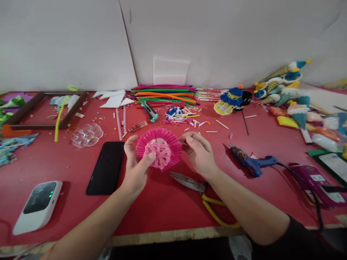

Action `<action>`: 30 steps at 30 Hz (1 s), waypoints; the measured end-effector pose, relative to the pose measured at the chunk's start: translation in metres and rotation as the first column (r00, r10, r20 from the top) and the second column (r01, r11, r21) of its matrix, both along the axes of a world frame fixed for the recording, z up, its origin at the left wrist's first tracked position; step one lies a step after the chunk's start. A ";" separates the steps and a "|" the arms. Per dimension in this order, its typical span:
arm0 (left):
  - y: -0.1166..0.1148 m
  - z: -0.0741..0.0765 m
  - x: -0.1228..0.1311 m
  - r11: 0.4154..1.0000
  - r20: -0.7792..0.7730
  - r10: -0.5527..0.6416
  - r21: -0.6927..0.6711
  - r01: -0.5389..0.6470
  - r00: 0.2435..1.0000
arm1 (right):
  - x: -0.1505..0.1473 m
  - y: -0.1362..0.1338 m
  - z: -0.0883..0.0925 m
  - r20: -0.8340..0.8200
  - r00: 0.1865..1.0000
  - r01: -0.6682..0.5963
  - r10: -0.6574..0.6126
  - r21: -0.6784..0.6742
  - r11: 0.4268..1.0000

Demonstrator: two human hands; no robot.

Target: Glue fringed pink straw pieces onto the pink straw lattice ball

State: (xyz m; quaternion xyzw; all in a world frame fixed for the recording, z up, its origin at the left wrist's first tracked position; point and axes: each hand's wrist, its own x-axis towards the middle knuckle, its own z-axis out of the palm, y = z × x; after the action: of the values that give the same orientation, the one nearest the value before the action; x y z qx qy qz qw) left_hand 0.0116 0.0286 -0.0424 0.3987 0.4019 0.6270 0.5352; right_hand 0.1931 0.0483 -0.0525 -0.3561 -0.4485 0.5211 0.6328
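Observation:
My left hand (135, 168) grips a round pink pleated craft piece (159, 148) with a pale pink spoked centre, thumb pressed on the centre. It is held a little above the red table (162, 209). My right hand (199, 151) touches the piece's right edge, fingers curled in a pinch on the rim. Yellow-handled pliers (195, 186) lie on the table just below the right wrist. A black phone (106, 167) lies flat left of my left hand.
A blue glue gun (253, 162) with its cord lies to the right. Coloured straws (165, 94) and cut straw bits (180, 115) are behind. Finished ornaments (284, 88) pile at the far right. A clear plastic tray (86, 134), wooden frame (43, 112) and white device (38, 206) sit left.

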 end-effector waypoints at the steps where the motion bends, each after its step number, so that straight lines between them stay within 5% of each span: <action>1: -0.001 0.001 0.000 1.000 0.007 -0.012 -0.025 0.012 1.000 | -0.001 -0.001 0.002 -0.011 1.000 -0.020 0.020 -0.006 1.000; 8: -0.002 0.003 0.000 0.997 0.016 -0.043 -0.058 0.044 0.999 | -0.001 -0.007 0.006 0.028 0.994 -0.110 0.108 0.084 0.990; 15: -0.002 -0.003 -0.001 0.997 -0.058 0.008 0.082 -0.003 0.998 | -0.003 -0.008 0.009 0.054 0.998 -0.044 0.040 0.070 0.997; 30: -0.003 -0.006 -0.002 0.996 -0.076 0.014 0.089 -0.007 0.997 | -0.003 -0.007 0.015 0.108 0.994 -0.016 0.011 0.042 0.999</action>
State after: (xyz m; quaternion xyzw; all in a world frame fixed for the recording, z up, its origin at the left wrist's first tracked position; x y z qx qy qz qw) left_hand 0.0098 0.0259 -0.0485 0.4435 0.3960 0.6312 0.4981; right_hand 0.1898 0.0413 -0.0371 -0.3669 -0.4954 0.4958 0.6117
